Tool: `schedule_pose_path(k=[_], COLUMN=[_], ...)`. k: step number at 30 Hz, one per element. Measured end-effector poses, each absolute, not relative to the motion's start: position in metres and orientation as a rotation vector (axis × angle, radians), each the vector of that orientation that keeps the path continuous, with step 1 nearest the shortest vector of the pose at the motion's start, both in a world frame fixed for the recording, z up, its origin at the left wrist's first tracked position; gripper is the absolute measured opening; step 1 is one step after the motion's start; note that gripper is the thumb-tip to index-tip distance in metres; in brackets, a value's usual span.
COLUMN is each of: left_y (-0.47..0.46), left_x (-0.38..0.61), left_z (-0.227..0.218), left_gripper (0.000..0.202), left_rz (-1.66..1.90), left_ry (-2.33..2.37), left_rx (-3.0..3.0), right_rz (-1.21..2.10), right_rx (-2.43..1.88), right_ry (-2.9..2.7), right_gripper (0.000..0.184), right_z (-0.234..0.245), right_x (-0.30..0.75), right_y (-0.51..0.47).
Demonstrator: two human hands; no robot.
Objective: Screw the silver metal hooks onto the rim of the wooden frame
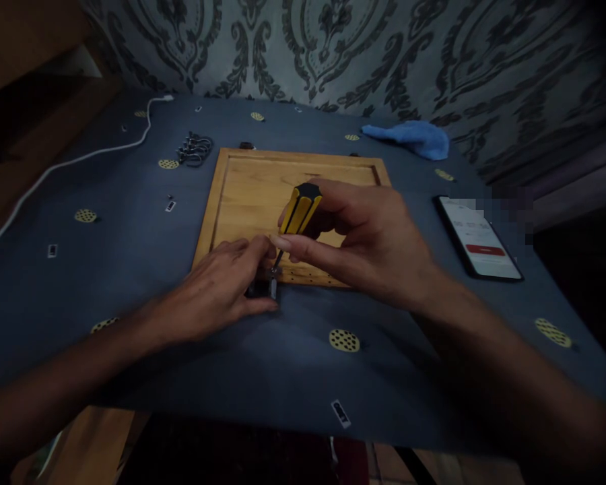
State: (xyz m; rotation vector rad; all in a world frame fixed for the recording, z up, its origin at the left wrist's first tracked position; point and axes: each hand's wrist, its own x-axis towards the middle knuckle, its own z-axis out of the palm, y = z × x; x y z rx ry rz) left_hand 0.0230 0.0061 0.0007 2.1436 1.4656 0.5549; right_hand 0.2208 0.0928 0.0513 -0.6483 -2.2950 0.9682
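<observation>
A screwdriver point(299, 210) with a yellow and black handle is gripped in my right hand point(368, 236). Its thin shaft slants down to a small metal fitting point(273, 284) at the near edge of a framed wooden board point(247, 195). My left hand point(227, 283) is closed about that fitting, thumb below it and fingers resting on the board's edge. Whether the tip sits in a screw is too small to tell. A row of small dark holes runs along the board's near edge, to the right of the fitting.
Several dark metal pieces point(195, 149) lie beyond the board's left corner. At the back right is a crumpled blue cloth point(417, 138). A lit phone point(477, 239) lies on the right. A white cable point(101, 148) curves across the left of the blue-grey tablecloth point(262, 377).
</observation>
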Motion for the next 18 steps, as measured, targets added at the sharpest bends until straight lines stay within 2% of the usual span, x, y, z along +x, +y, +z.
schedule_pose_path(k=[10, 18], left_y=[0.007, 0.006], left_x=[0.025, 0.023], left_z=[0.001, 0.001], left_gripper=[0.042, 0.04], left_rz=[0.532, 0.542], left_ry=[1.498, 1.464], left_rx=[2.141, 2.178], right_rz=[1.337, 1.174], right_rx=[-0.52, -0.624], right_ry=[-2.299, -2.262], right_gripper=[0.024, 0.029], right_z=[0.064, 0.061], right_x=[0.225, 0.223], right_y=[0.096, 0.096])
